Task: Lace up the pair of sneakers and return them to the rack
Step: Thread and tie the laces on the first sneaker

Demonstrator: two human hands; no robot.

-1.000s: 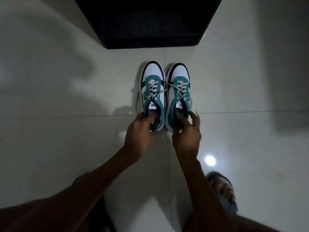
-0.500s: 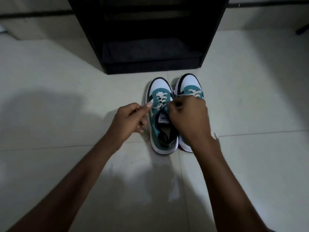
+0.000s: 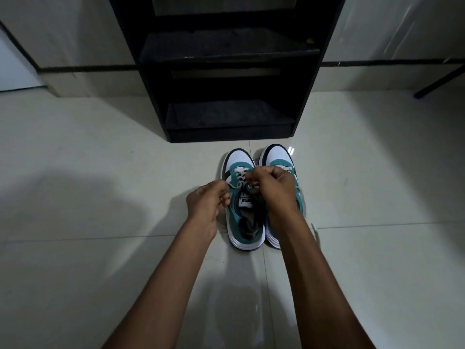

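Note:
Two teal, white and black sneakers stand side by side on the floor, toes toward the rack. The left sneaker (image 3: 239, 210) shows its open mouth and white laces. My right hand (image 3: 274, 190) reaches across it and pinches a lace near the top eyelets, covering much of the right sneaker (image 3: 278, 154). My left hand (image 3: 208, 200) is curled at the left sneaker's outer side, fingers pinched where a lace end seems to run. A loose lace end (image 3: 314, 229) lies on the floor by the right sneaker.
A black shoe rack (image 3: 226, 71) with dark shelves stands just beyond the sneakers, against a pale wall. Glossy light floor tiles (image 3: 100, 248) surround everything. A dark furniture leg (image 3: 437, 84) slants at the far right.
Both hands left the sneakers' heels and moved to the left sneaker's laces. The view tilted up, showing more of the rack. The shoes stayed where they were.

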